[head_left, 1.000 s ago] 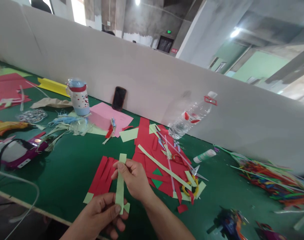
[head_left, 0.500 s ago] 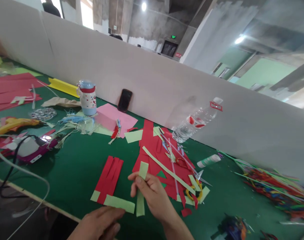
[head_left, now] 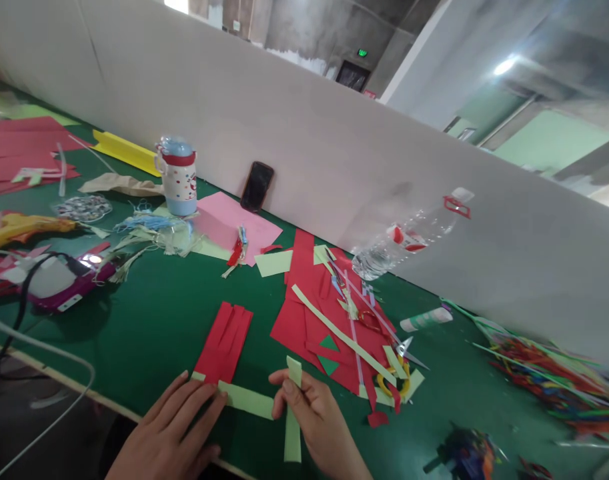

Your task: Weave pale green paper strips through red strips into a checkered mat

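Note:
My left hand [head_left: 177,427] lies flat, fingers outstretched, over the near end of a folded red paper piece [head_left: 227,340]. Its fingertips touch a pale green paper strip [head_left: 249,400] that crosses the red paper's lower end and sticks out to the right. Between the thumb and fingers of my right hand [head_left: 317,413] is a second pale green paper strip [head_left: 293,440], held roughly upright just right of the first one. Part of the red paper's lower end is hidden under my left hand.
Red paper sheets [head_left: 309,327] lie to the right with yellow-handled scissors [head_left: 399,380] and a glue stick [head_left: 427,319]. Behind stand a water bottle [head_left: 409,233], a phone [head_left: 257,187] and a cup [head_left: 179,180]. A purple-and-white device [head_left: 59,287] with a cable sits left.
My left hand has moved left and flattened onto the red paper's lower end. My right hand, still pinching its strip, has shifted slightly right and down. The view has tilted a little.

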{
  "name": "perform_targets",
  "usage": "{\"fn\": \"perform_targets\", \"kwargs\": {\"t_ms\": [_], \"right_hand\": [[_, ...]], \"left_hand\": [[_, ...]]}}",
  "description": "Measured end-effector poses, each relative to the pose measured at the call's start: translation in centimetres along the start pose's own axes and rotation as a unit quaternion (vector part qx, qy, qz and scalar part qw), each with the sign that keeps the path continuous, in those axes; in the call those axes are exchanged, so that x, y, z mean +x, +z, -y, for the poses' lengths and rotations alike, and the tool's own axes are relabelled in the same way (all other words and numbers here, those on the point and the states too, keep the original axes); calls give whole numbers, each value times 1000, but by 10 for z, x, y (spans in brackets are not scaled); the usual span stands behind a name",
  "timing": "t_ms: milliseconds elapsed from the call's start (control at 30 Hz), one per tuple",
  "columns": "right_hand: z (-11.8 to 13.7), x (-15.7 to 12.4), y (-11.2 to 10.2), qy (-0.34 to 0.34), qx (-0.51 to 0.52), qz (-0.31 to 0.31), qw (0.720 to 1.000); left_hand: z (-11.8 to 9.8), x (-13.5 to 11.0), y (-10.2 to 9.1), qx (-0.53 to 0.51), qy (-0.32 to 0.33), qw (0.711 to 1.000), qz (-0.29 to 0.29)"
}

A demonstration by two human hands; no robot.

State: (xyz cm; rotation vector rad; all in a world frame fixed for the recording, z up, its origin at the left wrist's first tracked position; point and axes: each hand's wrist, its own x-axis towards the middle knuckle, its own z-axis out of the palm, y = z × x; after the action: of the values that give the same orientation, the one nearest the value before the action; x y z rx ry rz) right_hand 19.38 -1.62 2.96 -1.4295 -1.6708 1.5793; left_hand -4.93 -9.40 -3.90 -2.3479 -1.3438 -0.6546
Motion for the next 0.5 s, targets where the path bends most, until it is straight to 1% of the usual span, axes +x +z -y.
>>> {"fn": "perform_targets", "kwargs": {"t_ms": [167,300,400,500], "right_hand": [[1,5,0,8,-36,1,999],[2,16,-2,18,-35,10,999],[6,28,-5,5,-7,14,1000],[9,43,-9,1,55,15,998]], "left_hand": [[3,-3,6,-5,4,1000,7],[4,-3,6,-4,15,1000,11],[6,-2,6,-8,28,1000,6],[9,-4,8,-10,41,999,0]]}}
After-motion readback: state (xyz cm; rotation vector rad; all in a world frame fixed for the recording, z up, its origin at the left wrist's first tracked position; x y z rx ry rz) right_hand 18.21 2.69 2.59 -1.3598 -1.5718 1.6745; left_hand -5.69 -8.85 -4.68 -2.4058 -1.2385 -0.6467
